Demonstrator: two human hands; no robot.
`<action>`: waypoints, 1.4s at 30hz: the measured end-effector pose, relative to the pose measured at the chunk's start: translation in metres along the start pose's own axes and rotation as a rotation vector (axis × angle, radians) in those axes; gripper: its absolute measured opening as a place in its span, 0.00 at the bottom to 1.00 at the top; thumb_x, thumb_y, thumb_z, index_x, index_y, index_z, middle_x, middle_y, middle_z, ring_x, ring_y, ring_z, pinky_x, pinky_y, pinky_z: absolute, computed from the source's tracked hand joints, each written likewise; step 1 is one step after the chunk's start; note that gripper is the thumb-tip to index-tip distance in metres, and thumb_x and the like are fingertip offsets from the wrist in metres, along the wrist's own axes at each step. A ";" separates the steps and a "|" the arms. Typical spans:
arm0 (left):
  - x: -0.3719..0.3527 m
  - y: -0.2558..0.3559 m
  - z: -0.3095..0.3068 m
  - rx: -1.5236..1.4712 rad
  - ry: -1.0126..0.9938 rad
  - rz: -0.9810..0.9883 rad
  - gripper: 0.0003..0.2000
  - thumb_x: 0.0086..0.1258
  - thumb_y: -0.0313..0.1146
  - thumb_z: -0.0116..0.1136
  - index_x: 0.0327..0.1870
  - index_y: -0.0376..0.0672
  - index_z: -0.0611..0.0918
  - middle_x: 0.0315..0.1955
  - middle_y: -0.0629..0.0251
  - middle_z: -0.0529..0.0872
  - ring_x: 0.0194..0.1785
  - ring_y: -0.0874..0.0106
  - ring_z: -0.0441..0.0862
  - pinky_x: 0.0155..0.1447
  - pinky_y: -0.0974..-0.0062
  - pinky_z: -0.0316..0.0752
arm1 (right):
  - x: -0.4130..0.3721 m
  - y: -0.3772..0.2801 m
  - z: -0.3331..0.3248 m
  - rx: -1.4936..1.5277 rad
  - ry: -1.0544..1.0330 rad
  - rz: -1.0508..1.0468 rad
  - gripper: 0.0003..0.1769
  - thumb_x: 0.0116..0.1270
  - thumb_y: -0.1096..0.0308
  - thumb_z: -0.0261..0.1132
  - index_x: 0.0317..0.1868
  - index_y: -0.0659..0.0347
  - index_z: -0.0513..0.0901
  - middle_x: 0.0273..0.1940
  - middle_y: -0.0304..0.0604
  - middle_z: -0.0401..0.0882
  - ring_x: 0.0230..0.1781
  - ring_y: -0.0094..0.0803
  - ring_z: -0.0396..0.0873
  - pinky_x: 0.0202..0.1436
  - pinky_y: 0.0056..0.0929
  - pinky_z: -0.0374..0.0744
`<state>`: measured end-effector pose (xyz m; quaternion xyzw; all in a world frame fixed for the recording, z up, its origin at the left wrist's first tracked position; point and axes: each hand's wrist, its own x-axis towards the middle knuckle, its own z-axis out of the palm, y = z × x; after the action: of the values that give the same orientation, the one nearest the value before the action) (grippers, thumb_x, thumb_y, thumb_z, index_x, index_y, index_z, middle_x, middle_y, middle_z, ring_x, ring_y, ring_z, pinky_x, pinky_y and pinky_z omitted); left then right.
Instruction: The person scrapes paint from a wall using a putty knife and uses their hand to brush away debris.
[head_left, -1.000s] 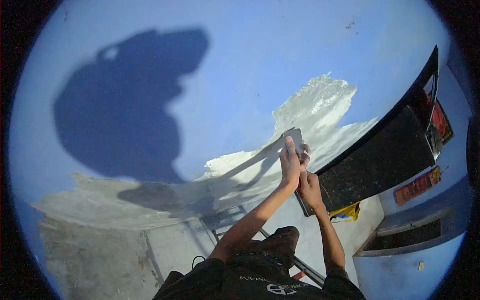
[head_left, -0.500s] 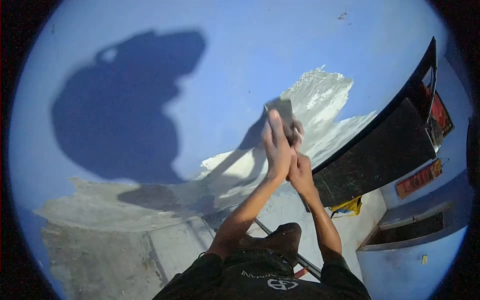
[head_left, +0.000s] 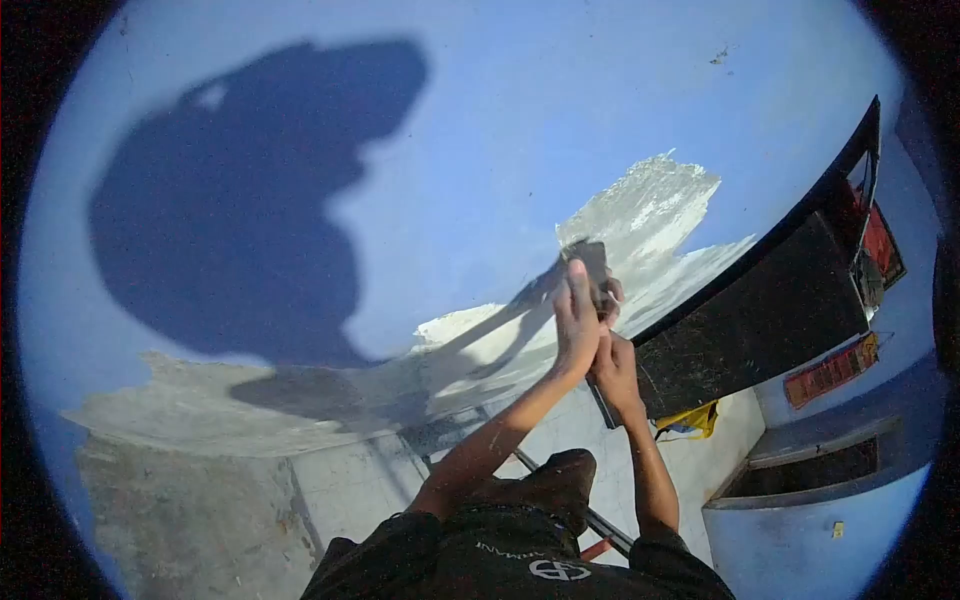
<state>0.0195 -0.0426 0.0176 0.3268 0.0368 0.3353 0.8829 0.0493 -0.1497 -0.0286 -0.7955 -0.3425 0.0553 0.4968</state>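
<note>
A dark flat-bladed scraper (head_left: 590, 258) rests against the wall at the lower edge of a bare grey patch (head_left: 655, 200) in the blue paint. My left hand (head_left: 577, 325) is wrapped round the blade, one digit lying along its face and other fingertips showing at its right side. Just below, my right hand (head_left: 617, 375) is closed round what seems to be the handle, which is mostly hidden by the fingers. Both hands touch each other.
Blue painted wall (head_left: 470, 150) spreads above, with a large head shadow on it. A black board (head_left: 750, 310) stands close by on the right. Beyond it are a yellow item (head_left: 690, 420), a red rack-like object (head_left: 830, 372) and a recessed opening (head_left: 810, 470).
Both hands and the scraper have slid down and slightly right along the wall, off the upper patch edge. The grip looks the same.
</note>
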 end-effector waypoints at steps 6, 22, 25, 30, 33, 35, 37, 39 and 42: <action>-0.006 0.004 -0.005 0.052 0.041 -0.047 0.28 0.77 0.58 0.37 0.40 0.35 0.71 0.24 0.62 0.77 0.14 0.80 0.64 0.17 0.82 0.54 | -0.013 -0.014 0.010 0.151 -0.042 0.161 0.28 0.78 0.53 0.48 0.25 0.65 0.72 0.14 0.33 0.66 0.13 0.17 0.62 0.16 0.24 0.62; -0.004 -0.029 -0.009 0.070 0.082 -0.071 0.27 0.76 0.60 0.38 0.40 0.38 0.71 0.22 0.64 0.76 0.15 0.80 0.65 0.17 0.82 0.55 | -0.008 0.019 -0.002 0.211 -0.105 0.258 0.27 0.78 0.54 0.49 0.25 0.69 0.72 0.15 0.35 0.67 0.16 0.19 0.63 0.20 0.26 0.63; -0.001 0.000 -0.001 0.108 0.060 0.035 0.29 0.76 0.60 0.37 0.40 0.37 0.71 0.22 0.64 0.76 0.15 0.80 0.65 0.18 0.82 0.54 | 0.000 -0.009 0.004 0.136 -0.073 0.070 0.27 0.78 0.54 0.49 0.25 0.68 0.71 0.14 0.35 0.66 0.16 0.20 0.63 0.20 0.26 0.62; 0.001 -0.030 -0.007 0.050 0.047 -0.038 0.26 0.78 0.57 0.36 0.36 0.39 0.72 0.19 0.65 0.76 0.14 0.80 0.64 0.19 0.84 0.57 | -0.002 0.019 -0.006 0.215 -0.096 0.274 0.28 0.78 0.54 0.48 0.24 0.68 0.71 0.14 0.34 0.66 0.16 0.20 0.64 0.19 0.27 0.63; 0.001 -0.012 0.001 0.068 0.049 0.040 0.27 0.77 0.59 0.37 0.38 0.37 0.72 0.21 0.65 0.76 0.15 0.78 0.66 0.18 0.82 0.57 | 0.002 0.007 0.001 0.198 -0.065 0.126 0.27 0.78 0.55 0.49 0.24 0.68 0.71 0.14 0.35 0.65 0.16 0.20 0.64 0.20 0.27 0.64; 0.004 0.027 0.015 0.120 0.070 0.096 0.27 0.77 0.58 0.35 0.37 0.40 0.73 0.20 0.65 0.75 0.16 0.80 0.66 0.20 0.83 0.60 | 0.012 -0.033 0.005 0.158 -0.060 0.060 0.26 0.77 0.56 0.50 0.25 0.69 0.71 0.14 0.37 0.65 0.16 0.20 0.63 0.20 0.26 0.64; 0.003 0.034 0.014 0.163 -0.020 0.125 0.27 0.78 0.58 0.34 0.37 0.39 0.73 0.19 0.66 0.75 0.16 0.81 0.66 0.20 0.83 0.60 | 0.013 -0.037 0.003 0.138 -0.047 0.027 0.27 0.77 0.55 0.50 0.25 0.69 0.71 0.14 0.36 0.65 0.15 0.20 0.64 0.19 0.26 0.63; 0.004 -0.007 0.001 0.160 0.038 0.050 0.27 0.78 0.58 0.35 0.37 0.39 0.74 0.19 0.66 0.76 0.16 0.80 0.66 0.20 0.83 0.60 | 0.005 -0.007 -0.006 0.176 -0.082 0.104 0.27 0.78 0.54 0.50 0.25 0.68 0.71 0.14 0.36 0.65 0.15 0.20 0.63 0.19 0.26 0.63; 0.002 -0.013 -0.003 0.089 0.037 0.001 0.26 0.78 0.57 0.36 0.38 0.39 0.73 0.20 0.65 0.76 0.16 0.80 0.68 0.19 0.82 0.60 | 0.002 0.000 -0.008 0.179 -0.088 0.194 0.27 0.78 0.54 0.49 0.24 0.67 0.71 0.15 0.34 0.65 0.15 0.20 0.63 0.19 0.26 0.63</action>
<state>0.0269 -0.0469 0.0078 0.3594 0.0678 0.3398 0.8665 0.0538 -0.1544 -0.0240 -0.7741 -0.2791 0.1684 0.5427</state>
